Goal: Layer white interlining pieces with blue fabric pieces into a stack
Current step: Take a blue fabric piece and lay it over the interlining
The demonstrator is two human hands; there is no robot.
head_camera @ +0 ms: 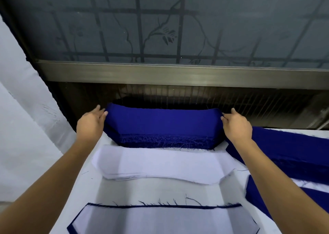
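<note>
From the head camera, both arms are reaching toward the middle of the frame. The left hand [90, 121] is pinching the left end of the top blue fabric piece [163, 119], its fingers curled round the corner. The right hand [237, 125] is pinching the right end in the same way. That piece is lying on the blue pile [165, 142], whose frayed near edge is showing. Just below it, a pile of white interlining pieces [160, 164] is resting on the white table [85, 198]. At the bottom centre, the layered stack [163, 219] is showing white on top with a blue edge beneath. Loose blue fabric [293, 153] is lying at the right, and a barred window [160, 29] is filling the top.
</note>
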